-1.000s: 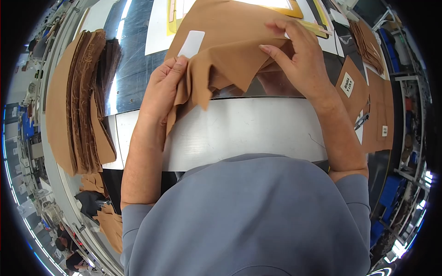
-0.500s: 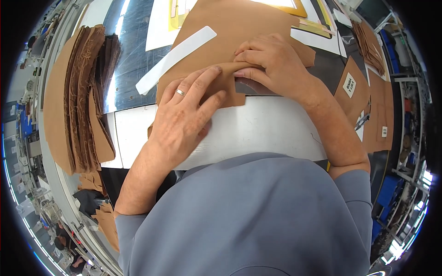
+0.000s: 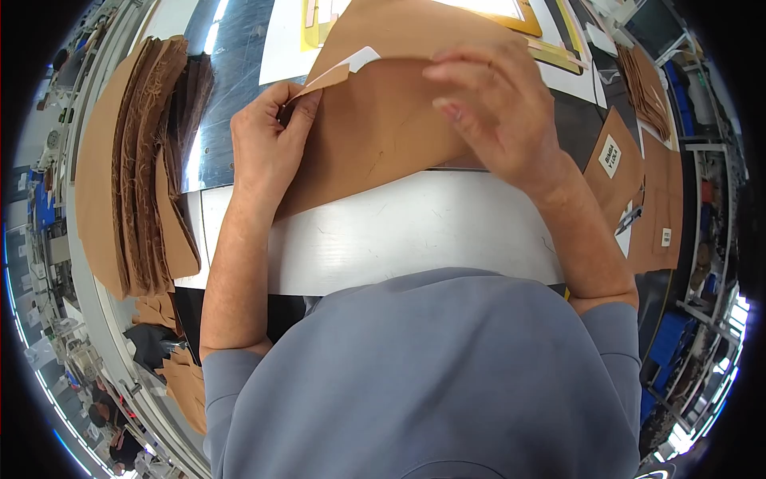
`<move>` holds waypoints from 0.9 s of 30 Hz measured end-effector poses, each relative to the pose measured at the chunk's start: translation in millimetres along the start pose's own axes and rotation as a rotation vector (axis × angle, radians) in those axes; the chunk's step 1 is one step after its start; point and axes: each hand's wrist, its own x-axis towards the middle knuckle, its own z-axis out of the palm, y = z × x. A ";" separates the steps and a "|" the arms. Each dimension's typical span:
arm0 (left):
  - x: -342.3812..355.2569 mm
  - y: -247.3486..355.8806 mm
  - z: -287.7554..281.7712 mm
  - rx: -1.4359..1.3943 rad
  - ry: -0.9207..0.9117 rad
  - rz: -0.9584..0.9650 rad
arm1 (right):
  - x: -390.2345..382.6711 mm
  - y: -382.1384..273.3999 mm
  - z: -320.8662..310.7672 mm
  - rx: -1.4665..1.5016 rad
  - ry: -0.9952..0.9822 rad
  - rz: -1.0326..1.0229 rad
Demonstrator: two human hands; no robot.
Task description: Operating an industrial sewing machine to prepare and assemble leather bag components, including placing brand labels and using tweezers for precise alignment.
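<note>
A tan leather-like sheet [image 3: 383,112] is raised in front of me, its near edge slanting over the pale work surface. My left hand [image 3: 270,132] is closed on its upper left corner, thumb against fingers, and a narrow flap of the sheet folds over there. To the right, my right hand [image 3: 499,112] is beside the sheet with thumb and fingers apart, slightly smeared by motion. Whether its fingertips touch the sheet's edge I cannot tell. A white strip [image 3: 361,57] shows only in part behind the sheet. Another part of the tan material [image 3: 423,28] lies flat beyond.
A thick stack of brown and tan pieces [image 3: 132,168] stands at the left. Labelled tan pieces [image 3: 654,199] lie at the right, with a small metal tool [image 3: 629,219] nearby. Yellow-framed templates [image 3: 550,52] on white sheets are at the back.
My left hand has moved left and up and now pinches the sheet's corner. The near part of the sheet is lifted, covering most of the white strip. My right hand has opened.
</note>
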 end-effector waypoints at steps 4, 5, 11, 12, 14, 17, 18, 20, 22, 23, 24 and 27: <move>11.9 -4.9 12.3 0.120 0.348 0.353 | -23.6 -13.4 10.8 0.201 -0.282 0.130; 13.4 -2.3 14.7 0.230 0.540 0.580 | -28.4 -13.4 14.2 0.188 -0.360 0.151; -33.1 20.8 12.0 -0.004 -0.082 0.371 | -36.8 -8.2 23.1 0.143 -0.423 0.179; -36.1 23.7 14.0 -0.116 -0.210 0.213 | -36.8 -7.8 23.2 0.146 -0.422 0.177; -36.2 13.5 24.1 -0.122 -0.184 0.252 | -36.1 -9.6 23.0 0.133 -0.420 0.170; -34.1 12.7 30.0 -0.062 -0.145 0.347 | -36.8 -9.7 22.8 0.132 -0.420 0.173; -33.3 13.3 31.0 -0.054 -0.144 0.333 | -37.4 -9.5 21.9 0.131 -0.421 0.173; -31.7 14.4 32.9 -0.044 -0.143 0.320 | -37.9 -9.2 21.2 0.165 -0.462 0.187; -31.4 15.0 36.0 0.073 -0.062 0.406 | -37.6 -9.5 22.4 0.151 -0.437 0.177; -31.0 13.4 36.6 0.074 -0.061 0.405 | -37.6 -9.9 22.9 0.138 -0.414 0.168; -30.6 10.8 36.5 0.075 -0.036 0.395 | -37.8 -10.5 23.0 0.140 -0.414 0.167; -30.7 3.6 25.7 -0.089 -0.024 0.245 | -38.8 -9.8 22.1 0.136 -0.414 0.175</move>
